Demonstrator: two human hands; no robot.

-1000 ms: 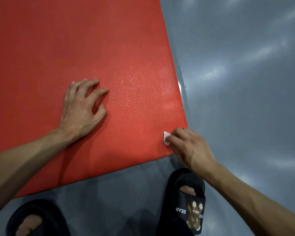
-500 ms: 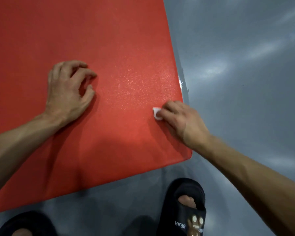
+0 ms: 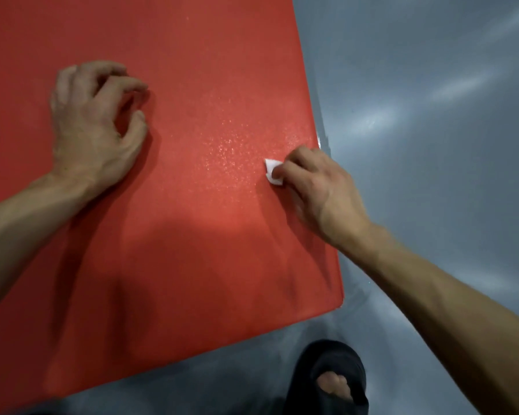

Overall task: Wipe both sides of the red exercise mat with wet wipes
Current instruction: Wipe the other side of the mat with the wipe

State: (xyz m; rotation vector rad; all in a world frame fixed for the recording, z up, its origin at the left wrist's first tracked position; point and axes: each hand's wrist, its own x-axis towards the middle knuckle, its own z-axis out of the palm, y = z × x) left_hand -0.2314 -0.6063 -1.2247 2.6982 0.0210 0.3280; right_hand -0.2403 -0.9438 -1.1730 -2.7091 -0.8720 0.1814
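The red exercise mat (image 3: pixel 192 235) lies flat on the floor and fills most of the view, with its near right corner in front of me. My right hand (image 3: pixel 318 187) presses a small folded white wet wipe (image 3: pixel 272 171) onto the mat close to its right edge; only a corner of the wipe shows past the fingers. My left hand (image 3: pixel 93 127) rests on the mat at the left with its fingers curled and holds nothing. A damp sheen glistens on the mat between the two hands.
A glossy grey floor (image 3: pixel 432 115) surrounds the mat on the right and along the near side. My foot in a black slipper (image 3: pixel 330 381) stands just below the mat's near right corner.
My right hand has slid the wipe from the mat's near right corner up along the right edge. My left hand has shifted left and farther away, and its fingers have curled in.
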